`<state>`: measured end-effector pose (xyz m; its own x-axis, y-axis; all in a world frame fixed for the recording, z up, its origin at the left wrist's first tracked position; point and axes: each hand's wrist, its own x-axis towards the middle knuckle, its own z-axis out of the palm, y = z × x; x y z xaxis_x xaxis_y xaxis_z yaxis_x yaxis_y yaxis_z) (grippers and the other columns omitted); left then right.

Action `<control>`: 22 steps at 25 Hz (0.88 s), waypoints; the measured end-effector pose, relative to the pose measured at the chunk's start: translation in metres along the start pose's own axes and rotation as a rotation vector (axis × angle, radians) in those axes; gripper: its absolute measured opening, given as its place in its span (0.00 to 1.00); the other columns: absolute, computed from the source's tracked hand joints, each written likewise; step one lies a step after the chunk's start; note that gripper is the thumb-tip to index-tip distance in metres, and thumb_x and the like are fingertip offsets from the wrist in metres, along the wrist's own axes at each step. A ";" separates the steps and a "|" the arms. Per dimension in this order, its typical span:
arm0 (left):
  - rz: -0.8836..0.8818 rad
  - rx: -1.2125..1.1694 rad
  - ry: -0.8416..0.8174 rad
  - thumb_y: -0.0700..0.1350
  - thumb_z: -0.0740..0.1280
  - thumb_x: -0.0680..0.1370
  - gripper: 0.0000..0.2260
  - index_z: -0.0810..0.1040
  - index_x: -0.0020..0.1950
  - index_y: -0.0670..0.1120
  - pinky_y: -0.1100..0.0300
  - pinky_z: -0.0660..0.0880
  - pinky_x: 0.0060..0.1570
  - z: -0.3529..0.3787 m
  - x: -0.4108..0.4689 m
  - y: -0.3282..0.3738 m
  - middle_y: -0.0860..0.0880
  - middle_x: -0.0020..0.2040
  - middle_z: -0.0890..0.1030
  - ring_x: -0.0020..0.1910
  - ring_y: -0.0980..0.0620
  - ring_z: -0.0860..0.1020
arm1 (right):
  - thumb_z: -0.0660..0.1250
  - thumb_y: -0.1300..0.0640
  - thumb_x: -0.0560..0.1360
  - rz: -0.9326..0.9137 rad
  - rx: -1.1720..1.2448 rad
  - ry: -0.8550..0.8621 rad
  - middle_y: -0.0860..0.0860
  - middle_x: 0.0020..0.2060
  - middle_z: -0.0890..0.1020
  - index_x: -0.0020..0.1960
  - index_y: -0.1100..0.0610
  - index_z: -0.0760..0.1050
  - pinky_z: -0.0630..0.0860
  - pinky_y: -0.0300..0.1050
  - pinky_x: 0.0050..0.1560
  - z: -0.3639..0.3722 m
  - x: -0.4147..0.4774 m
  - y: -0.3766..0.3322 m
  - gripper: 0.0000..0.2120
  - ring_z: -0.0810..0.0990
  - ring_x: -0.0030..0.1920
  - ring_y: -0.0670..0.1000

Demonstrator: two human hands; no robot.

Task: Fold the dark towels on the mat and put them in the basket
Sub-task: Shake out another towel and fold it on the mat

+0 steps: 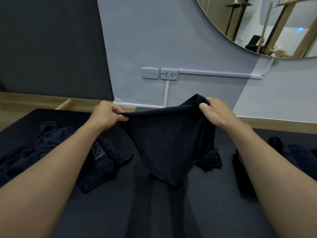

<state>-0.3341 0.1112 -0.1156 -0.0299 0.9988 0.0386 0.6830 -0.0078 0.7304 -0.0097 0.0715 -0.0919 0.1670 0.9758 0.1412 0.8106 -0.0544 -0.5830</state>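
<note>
Two hands hold one dark towel (164, 140) up in the centre of the frame, above the black mat (154, 212). The left hand (109, 113) is closed in a pinch on the towel's upper left edge, thumb and fingers pressed together over the cloth. The right hand (214, 109) is curled tight around the upper right part, where the fabric bunches up into a peak above the knuckles. Between them the top edge sags slightly, and the cloth hangs down to a loose point whose lowest fold appears to reach the mat or nearly so; whether it touches cannot be told.

At the lower left of the frame lies a crumpled heap of dark towels (68, 155), one showing pale stitched lettering, resting on the mat and apart from the held one. At the right edge sits more dark cloth (291, 152) beside a dark upright shape that may be the basket, though it is too dark to be sure.

The step in hand looks like the opening-out of a towel before its first fold. It hangs skewed, so the right hand probably needs to work along the bunched edge to find the true corner, then both hands should draw the top edge taut and level. After that the towel can be laid flat on the mat or doubled over in the air.
</note>
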 end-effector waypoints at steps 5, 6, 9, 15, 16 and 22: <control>-0.280 -0.174 -0.015 0.41 0.74 0.75 0.07 0.81 0.53 0.44 0.62 0.70 0.28 0.023 0.006 -0.009 0.46 0.34 0.78 0.26 0.51 0.72 | 0.65 0.63 0.76 0.172 -0.138 -0.084 0.54 0.38 0.79 0.44 0.54 0.79 0.69 0.42 0.37 0.006 0.010 0.047 0.06 0.76 0.39 0.53; -0.350 -0.287 -0.112 0.40 0.69 0.79 0.07 0.78 0.56 0.42 0.62 0.72 0.24 0.032 0.007 -0.009 0.45 0.34 0.79 0.23 0.52 0.73 | 0.61 0.64 0.78 0.272 -0.036 -0.082 0.53 0.35 0.78 0.44 0.53 0.77 0.69 0.39 0.32 0.015 0.010 0.055 0.10 0.75 0.34 0.52; -0.359 -0.711 -0.107 0.39 0.59 0.84 0.06 0.70 0.61 0.41 0.53 0.82 0.35 0.059 0.020 0.004 0.37 0.52 0.83 0.38 0.46 0.83 | 0.52 0.62 0.81 0.602 0.779 -0.076 0.59 0.40 0.80 0.54 0.60 0.72 0.76 0.40 0.24 0.034 0.016 0.052 0.10 0.80 0.34 0.55; 0.026 -1.030 0.195 0.38 0.56 0.85 0.07 0.69 0.62 0.43 0.53 0.81 0.50 0.004 0.078 0.126 0.43 0.52 0.81 0.46 0.50 0.82 | 0.69 0.57 0.77 0.341 1.367 0.176 0.59 0.55 0.76 0.54 0.63 0.71 0.83 0.57 0.36 -0.069 0.107 -0.028 0.11 0.80 0.50 0.59; 0.107 -1.058 0.213 0.38 0.56 0.85 0.06 0.69 0.60 0.43 0.53 0.81 0.51 -0.019 0.084 0.155 0.45 0.49 0.81 0.44 0.52 0.82 | 0.67 0.64 0.76 0.271 1.402 0.219 0.59 0.53 0.76 0.54 0.63 0.71 0.83 0.57 0.36 -0.093 0.117 -0.047 0.08 0.79 0.50 0.59; 0.478 -1.154 0.393 0.39 0.58 0.84 0.05 0.73 0.54 0.43 0.53 0.83 0.48 -0.109 0.055 0.249 0.44 0.52 0.84 0.48 0.50 0.85 | 0.61 0.70 0.75 -0.054 1.695 0.344 0.57 0.35 0.75 0.39 0.62 0.71 0.78 0.40 0.28 -0.195 0.092 -0.132 0.08 0.77 0.31 0.52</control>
<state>-0.2451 0.1584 0.1421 -0.3036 0.8066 0.5072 -0.3236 -0.5880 0.7413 0.0074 0.1270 0.1539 0.4474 0.8703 0.2060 -0.5878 0.4597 -0.6657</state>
